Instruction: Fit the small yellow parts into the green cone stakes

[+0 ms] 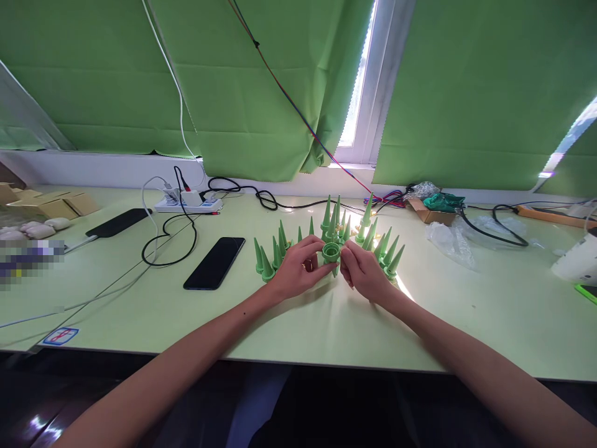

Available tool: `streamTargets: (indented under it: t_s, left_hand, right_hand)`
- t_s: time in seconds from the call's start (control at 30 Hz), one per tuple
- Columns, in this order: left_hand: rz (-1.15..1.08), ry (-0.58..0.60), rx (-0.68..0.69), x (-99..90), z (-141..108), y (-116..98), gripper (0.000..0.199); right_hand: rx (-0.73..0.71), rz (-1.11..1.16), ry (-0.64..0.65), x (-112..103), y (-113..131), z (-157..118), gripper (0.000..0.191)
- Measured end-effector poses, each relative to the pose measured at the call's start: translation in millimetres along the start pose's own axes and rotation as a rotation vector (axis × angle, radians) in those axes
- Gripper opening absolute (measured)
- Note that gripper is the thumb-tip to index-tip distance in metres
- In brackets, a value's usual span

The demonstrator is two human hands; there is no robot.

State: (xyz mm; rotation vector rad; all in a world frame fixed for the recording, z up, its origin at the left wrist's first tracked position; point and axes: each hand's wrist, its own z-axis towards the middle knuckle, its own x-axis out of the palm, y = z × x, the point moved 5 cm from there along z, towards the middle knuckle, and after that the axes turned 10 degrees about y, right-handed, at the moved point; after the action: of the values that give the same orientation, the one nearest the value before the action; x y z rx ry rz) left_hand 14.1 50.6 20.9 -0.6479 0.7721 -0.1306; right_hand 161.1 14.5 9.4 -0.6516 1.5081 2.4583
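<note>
Between thumb and fingers my left hand grips a green plastic piece, whose round hollow end faces up toward the camera. Close against its right side is my right hand, fingers pinched together; whatever they hold is too small to make out. Several green cone-shaped spikes stand behind and beside both hands: a group on the left, one in the middle and one on the right. Parts of these groups are hidden by the hands.
On the pale green table, a black phone lies left of the hands, with another dark device farther left. A power strip and cables run along the back. Clear plastic bags and a small cardboard box are at right.
</note>
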Motion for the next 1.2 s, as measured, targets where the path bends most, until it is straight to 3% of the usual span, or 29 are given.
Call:
streamTargets:
  t_s: [0.73, 1.2]
  left_hand:
    - [0.272, -0.052, 0.249, -0.8, -4.2, -3.5, 0.018]
    - [0.312, -0.052, 0.186, -1.6, -4.6, -4.6, 0.026]
  right_hand:
    - [0.041, 0.074, 0.035, -0.7, 2.7, 0.1, 0.049]
    - [0.046, 0.084, 0.038, -0.4, 2.2, 0.2, 0.049]
